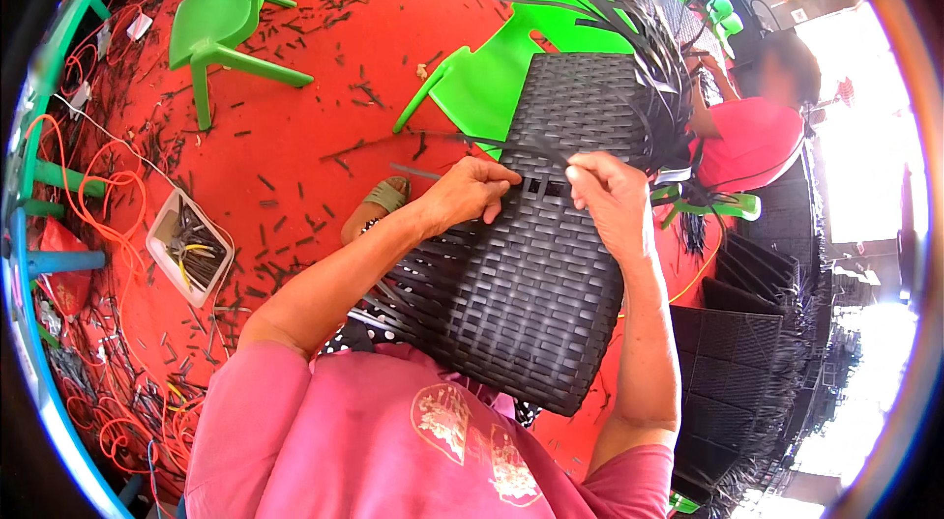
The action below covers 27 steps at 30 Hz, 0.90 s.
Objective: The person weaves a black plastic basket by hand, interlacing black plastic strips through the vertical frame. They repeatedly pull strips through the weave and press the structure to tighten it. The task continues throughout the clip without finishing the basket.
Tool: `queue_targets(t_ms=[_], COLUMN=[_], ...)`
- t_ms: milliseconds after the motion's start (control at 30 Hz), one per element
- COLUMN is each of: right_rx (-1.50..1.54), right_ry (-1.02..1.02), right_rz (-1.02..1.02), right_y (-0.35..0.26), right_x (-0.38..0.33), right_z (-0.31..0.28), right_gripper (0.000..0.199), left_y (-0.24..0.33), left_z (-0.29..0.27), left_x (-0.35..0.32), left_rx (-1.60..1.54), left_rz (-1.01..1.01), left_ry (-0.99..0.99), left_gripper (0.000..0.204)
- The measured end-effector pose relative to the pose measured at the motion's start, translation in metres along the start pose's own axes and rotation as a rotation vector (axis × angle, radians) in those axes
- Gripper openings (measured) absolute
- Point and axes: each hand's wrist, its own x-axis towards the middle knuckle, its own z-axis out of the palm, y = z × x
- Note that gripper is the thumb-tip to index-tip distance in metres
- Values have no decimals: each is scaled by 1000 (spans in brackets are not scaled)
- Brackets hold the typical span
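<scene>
A black woven panel (531,293) of flat plastic strips lies across my lap, leaning on a green chair ahead. An open slot in the weave shows between my hands. My left hand (470,193) is closed in a pinch at the slot's left side; what is between its fingertips is hidden. On the slot's right side, my right hand (612,200) pinches a thin black strip (511,147) that runs off to the left above the panel. Loose strip ends (408,308) stick out from the panel's left edge, and more bristle at its far right.
The bright green chair (482,91) supports the panel's far end; another green chair (221,18) stands far left. A white bin (192,249) of strip scraps sits on the red floor (334,57), littered with offcuts. At right, a person in red (752,141) works beside stacked black panels (733,362).
</scene>
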Motion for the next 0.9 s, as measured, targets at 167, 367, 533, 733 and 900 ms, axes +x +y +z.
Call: queue_targets(t_ms=[167, 367, 533, 733, 900], right_rx=[-527, -1047, -1248, -1182, -1073], right_ry=[-80, -273, -390, -389, -316], right_rz=[-31, -91, -108, -115, -83], right_y=[-21, -41, -41, -23, -25], right_x=[12, 27, 37, 39, 26], right_z=[11, 21, 30, 28, 20], right_gripper=[10, 12, 12, 13, 12], left_y=[-4, 3, -2, 1, -1], left_z=[2, -11, -1, 11, 12], left_x=[13, 21, 22, 25, 18], left_rx=[148, 91, 9, -119, -459], left_rz=[130, 52, 41, -101, -173], left_ry=[-100, -262, -159, 36, 185], left_gripper=[22, 21, 18, 12, 6])
